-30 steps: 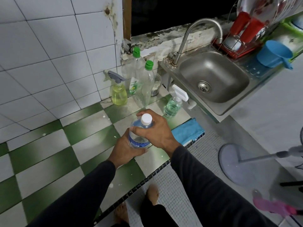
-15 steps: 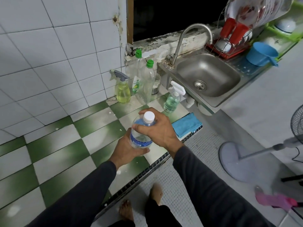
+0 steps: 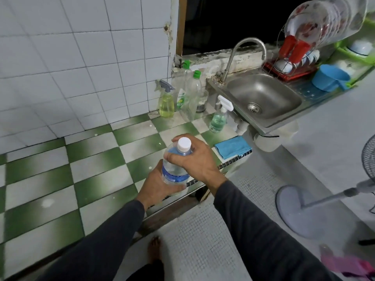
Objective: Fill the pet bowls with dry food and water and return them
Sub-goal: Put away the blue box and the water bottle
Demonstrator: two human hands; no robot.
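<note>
Sleeves in dark fabric lead to both hands at the near edge of the green-and-white checked tabletop. A capped water bottle is gripped from below by the left hand, fingers curled round its base, while the right hand is wrapped round its shoulder beneath the white cap. Beyond, a blue cloth is laid near the tabletop's right edge. Farther off, spray bottles are stood beside the steel sink.

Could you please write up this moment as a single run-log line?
left hand: grips water bottle body | right hand: grips its shoulder below the white cap | cap: on | place: over checkered counter
</note>
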